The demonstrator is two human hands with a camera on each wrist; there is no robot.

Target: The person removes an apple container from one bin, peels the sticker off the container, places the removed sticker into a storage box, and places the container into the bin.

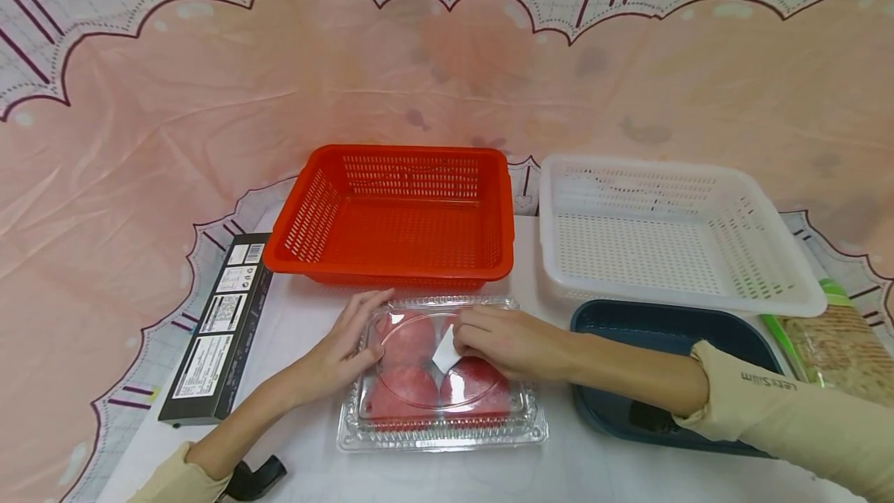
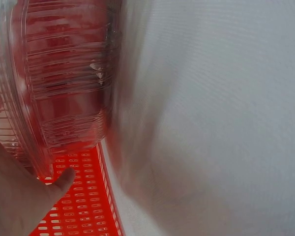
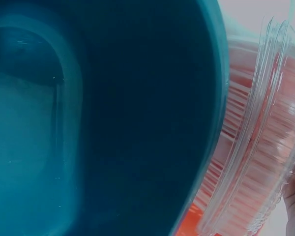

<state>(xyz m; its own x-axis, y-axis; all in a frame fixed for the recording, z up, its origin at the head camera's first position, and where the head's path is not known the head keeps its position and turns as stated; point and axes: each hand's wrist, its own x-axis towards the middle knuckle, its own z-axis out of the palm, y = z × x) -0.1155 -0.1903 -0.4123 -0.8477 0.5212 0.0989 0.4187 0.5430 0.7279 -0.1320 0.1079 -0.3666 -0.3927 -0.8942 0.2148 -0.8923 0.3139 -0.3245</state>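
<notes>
A clear plastic clamshell box (image 1: 440, 437) lies closed on the white table, with several round red things (image 1: 408, 398) showing through its lid. My left hand (image 1: 342, 352) rests against the box's left side, fingers at the far left corner and thumb at the lid's edge. Over the lid, my right hand (image 1: 499, 336) pinches a small white sheet (image 1: 447, 349), paper or cloth, against the top. The ribbed side of the box (image 2: 69, 73) fills the upper left of the left wrist view. In the right wrist view, the box (image 3: 258, 132) appears beyond a blue basin's rim.
Behind the box stands a red basket (image 1: 391, 270); a white basket (image 1: 628, 247) sits farther right. The dark blue basin (image 1: 594, 402) lies under my right forearm. A black box with labels (image 1: 216, 332) is at left. A green-edged food packet (image 1: 831, 340) lies at right.
</notes>
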